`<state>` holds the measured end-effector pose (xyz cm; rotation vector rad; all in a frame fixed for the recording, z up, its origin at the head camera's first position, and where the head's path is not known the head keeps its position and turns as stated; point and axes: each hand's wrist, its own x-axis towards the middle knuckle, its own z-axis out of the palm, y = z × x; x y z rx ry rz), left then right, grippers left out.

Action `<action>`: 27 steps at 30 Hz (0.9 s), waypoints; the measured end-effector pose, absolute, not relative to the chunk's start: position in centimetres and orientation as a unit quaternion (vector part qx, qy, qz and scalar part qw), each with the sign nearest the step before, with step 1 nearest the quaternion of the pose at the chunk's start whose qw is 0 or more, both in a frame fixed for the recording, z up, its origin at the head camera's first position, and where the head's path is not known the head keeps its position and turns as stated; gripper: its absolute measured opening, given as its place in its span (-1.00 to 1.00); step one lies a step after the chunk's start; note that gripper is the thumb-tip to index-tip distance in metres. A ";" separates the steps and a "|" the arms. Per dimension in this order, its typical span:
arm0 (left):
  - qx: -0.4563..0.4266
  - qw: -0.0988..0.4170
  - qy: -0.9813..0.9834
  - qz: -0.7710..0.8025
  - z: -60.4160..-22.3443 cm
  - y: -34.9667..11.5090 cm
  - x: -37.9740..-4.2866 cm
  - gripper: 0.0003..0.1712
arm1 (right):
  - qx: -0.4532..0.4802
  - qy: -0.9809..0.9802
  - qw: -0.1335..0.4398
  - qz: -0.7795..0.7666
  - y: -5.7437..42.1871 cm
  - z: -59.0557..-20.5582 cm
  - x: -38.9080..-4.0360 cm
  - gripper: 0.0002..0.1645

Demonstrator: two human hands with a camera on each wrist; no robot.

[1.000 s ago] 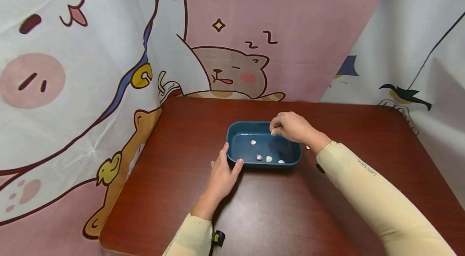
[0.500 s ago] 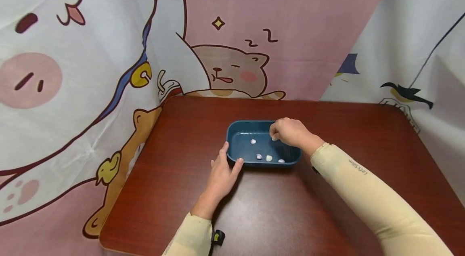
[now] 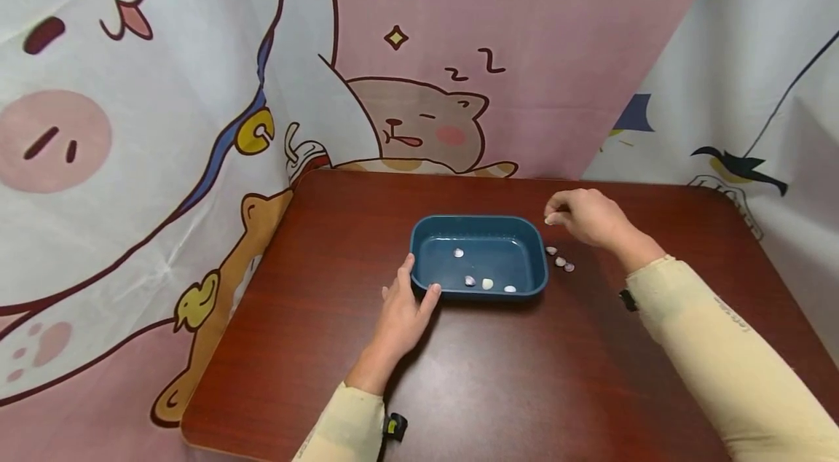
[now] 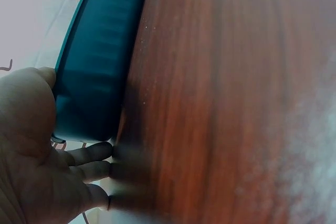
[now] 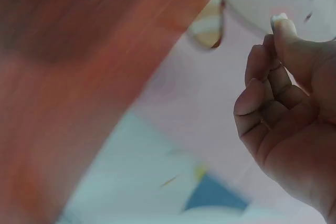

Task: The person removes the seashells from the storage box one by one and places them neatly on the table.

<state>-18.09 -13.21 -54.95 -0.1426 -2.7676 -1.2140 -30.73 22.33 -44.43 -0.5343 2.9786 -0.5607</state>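
Observation:
My left hand (image 3: 398, 312) rests against the near-left corner of a dark blue rectangular tray (image 3: 480, 220), thumb at the front rim and index finger along the left end. Its other fingers lie extended beside the tray in the left wrist view. Several small pale shells (image 3: 488, 284) lie on the tray floor. Past the tray's right end, my right hand (image 3: 586, 218) is raised, pinching a small white shell (image 5: 278, 19) at the thumb tip. Three more shells (image 3: 560, 261) lie on the table below that hand.
The reddish-brown wooden table (image 3: 485, 389) runs back to a pink and white cartoon-printed curtain (image 3: 557, 25). Its rounded back edge meets the cloth. A black wrist strap (image 3: 395, 427) shows at the left sleeve.
My right hand has gone from above the tray out to the right, past its right end, with the white shell. This uncovers the shells on the table. The left hand stays put.

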 end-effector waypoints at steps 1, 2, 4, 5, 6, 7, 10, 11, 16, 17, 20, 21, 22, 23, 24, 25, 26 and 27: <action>-0.045 0.054 -0.914 -0.399 -55.0 -13.2 -18.1 -0.06 | -0.157 0.968 0.039 -0.191 23.6 -44.7 -30.6 -0.90; -0.044 0.050 -0.916 -0.396 -55.0 -13.2 -18.1 -0.06 | -0.141 0.969 0.048 -0.199 24.9 -45.2 -30.5 -0.88; -0.042 0.038 -0.919 -0.391 -55.0 -13.3 -18.1 -0.07 | -0.115 0.968 0.071 -0.209 27.2 -46.6 -30.1 -0.84; -0.041 0.034 -0.920 -0.388 -54.9 -13.3 -18.1 -0.07 | -0.103 0.968 0.082 -0.214 28.2 -47.3 -29.7 -0.82; -0.039 0.029 -0.921 -0.386 -55.0 -13.3 -18.1 -0.07 | -0.095 0.967 0.091 -0.218 29.0 -48.1 -29.3 -0.80; -0.040 0.027 -0.921 -0.386 -55.0 -13.3 -18.1 -0.07 | -0.087 0.966 0.102 -0.222 29.6 -48.8 -28.9 -0.79; -0.039 0.024 -0.922 -0.384 -54.9 -13.4 -18.1 -0.07 | -0.065 0.963 0.123 -0.231 30.6 -50.8 -27.6 -0.76; -0.038 0.023 -0.922 -0.385 -54.9 -13.4 -18.1 -0.07 | -0.057 0.962 0.127 -0.234 30.7 -51.3 -27.3 -0.75; -0.035 0.024 -0.920 -0.390 -54.7 -13.5 -18.2 -0.06 | -0.027 0.963 0.130 -0.236 29.9 -52.5 -26.7 -0.71; -0.034 0.023 -0.920 -0.390 -54.7 -13.5 -18.1 -0.06 | -0.024 0.963 0.130 -0.236 29.7 -52.6 -26.7 -0.69; -0.035 0.019 -0.921 -0.389 -54.6 -13.4 -18.1 -0.06 | -0.021 0.962 0.133 -0.237 29.2 -52.7 -26.6 -0.69; -0.035 0.017 -0.921 -0.387 -54.6 -13.4 -18.0 -0.06 | -0.021 0.962 0.135 -0.237 29.1 -52.7 -26.6 -0.69; -0.036 0.018 -0.921 -0.387 -54.7 -13.4 -18.0 -0.06 | -0.022 0.962 0.137 -0.236 29.0 -52.7 -26.5 -0.69; -0.038 0.020 -0.921 -0.387 -54.7 -13.4 -18.0 -0.06 | -0.023 0.962 0.139 -0.235 28.9 -52.7 -26.5 -0.69; -0.040 0.023 -0.920 -0.388 -54.7 -13.4 -18.1 -0.06 | -0.022 0.962 0.139 -0.233 28.8 -52.7 -26.5 -0.69; -0.042 0.028 -0.919 -0.391 -54.7 -13.4 -18.1 -0.06 | -0.020 0.962 0.143 -0.231 28.8 -52.6 -26.4 -0.69; -0.046 0.039 -0.918 -0.392 -55.2 -13.4 -18.2 -0.06 | -0.019 0.962 0.147 -0.229 28.7 -52.6 -26.4 -0.68; -0.049 0.046 -0.915 -0.397 -55.4 -13.5 -18.3 -0.06 | -0.018 0.962 0.152 -0.227 28.7 -52.6 -26.5 -0.67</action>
